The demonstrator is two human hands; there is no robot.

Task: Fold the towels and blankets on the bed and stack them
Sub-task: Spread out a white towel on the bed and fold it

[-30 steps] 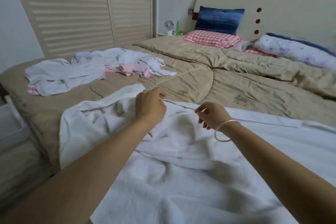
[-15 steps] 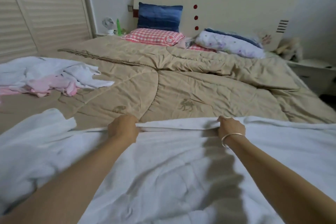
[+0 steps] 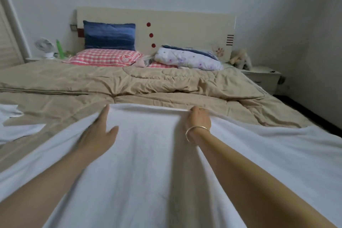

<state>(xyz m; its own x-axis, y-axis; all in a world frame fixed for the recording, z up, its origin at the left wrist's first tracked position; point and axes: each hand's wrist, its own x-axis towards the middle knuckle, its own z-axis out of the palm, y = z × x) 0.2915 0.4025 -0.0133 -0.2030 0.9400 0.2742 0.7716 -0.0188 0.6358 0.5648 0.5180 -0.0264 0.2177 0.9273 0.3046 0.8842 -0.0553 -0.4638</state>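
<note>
Quilt (image 3: 129,83) underlies a limp white blanket (image 3: 148,163); right hand (image 3: 199,119) grips its far hem (image 3: 148,106), likely the best hold; left hand (image 3: 100,131) lies flat.

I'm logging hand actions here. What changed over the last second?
The left hand let go of the far edge of the white blanket and now lies flat on it, fingers straight. Both hands moved apart, pulling the bunched blanket smooth. The right hand still grips the edge; the tan quilt stayed put.
</note>
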